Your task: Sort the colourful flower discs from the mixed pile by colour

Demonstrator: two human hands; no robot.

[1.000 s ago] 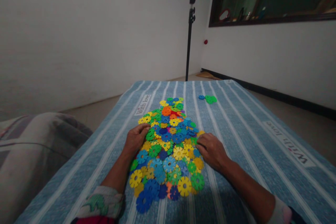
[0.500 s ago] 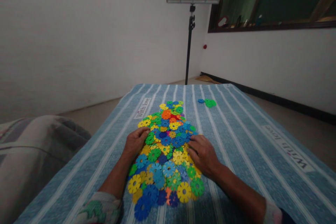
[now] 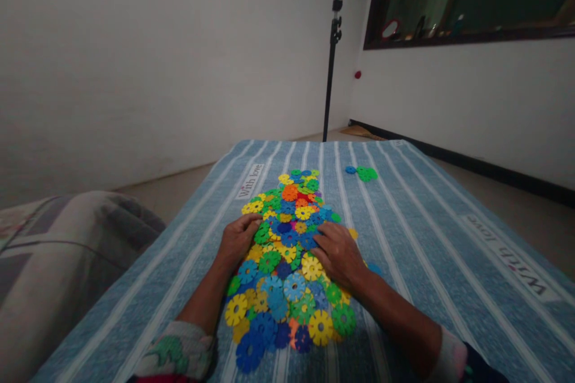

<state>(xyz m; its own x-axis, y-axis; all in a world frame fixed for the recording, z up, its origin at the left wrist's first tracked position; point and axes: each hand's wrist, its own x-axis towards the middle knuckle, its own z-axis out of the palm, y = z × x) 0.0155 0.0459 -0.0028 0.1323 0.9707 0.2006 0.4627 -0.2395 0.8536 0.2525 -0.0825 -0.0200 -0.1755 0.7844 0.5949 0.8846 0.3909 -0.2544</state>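
Note:
A long pile of plastic snowflake discs [image 3: 294,287] in blue, green, yellow, orange and red lies down the middle of the cloth-covered table. At the pile's left edge is my left hand [image 3: 239,240], its fingers bent and drawn together beside green and yellow discs. My right hand [image 3: 340,253] rests on the right side of the heap, fingers curled down over blue and yellow discs. Whatever sits under the fingertips of either hand is hidden. Just beyond my right hand a yellow disc [image 3: 354,233] and part of a blue disc [image 3: 374,269] show.
Several green discs [image 3: 367,174] and one blue disc [image 3: 350,170] lie apart at the far right of the striped tablecloth [image 3: 413,239]. Behind the table stands a lamp on a black pole [image 3: 331,66]. A covered piece of furniture [image 3: 67,263] is at the left.
My right hand has shifted left, farther over the pile. The blue disc beyond its wrist now shows. My left hand stays at the pile's edge; the view has tilted slightly.

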